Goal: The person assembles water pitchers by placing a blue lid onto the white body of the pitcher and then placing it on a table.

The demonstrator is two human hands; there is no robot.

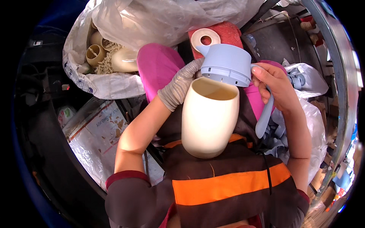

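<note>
Blue top [226, 62] tilted at the cream vessel's [209, 123] open mouth, not seated

The vessel is over our apron [232, 188], mouth toward 12 o'clock, with the top just beyond it; we judge that top complete with spout [203, 49] and handle [265, 118], the join unmade; at 2 o'clock our right hand [272, 80] pinches the handle's upper end; at 11 our gloved left hand [182, 81] curls behind the pieces, fingertips hidden, so we cannot tell its grip
</note>
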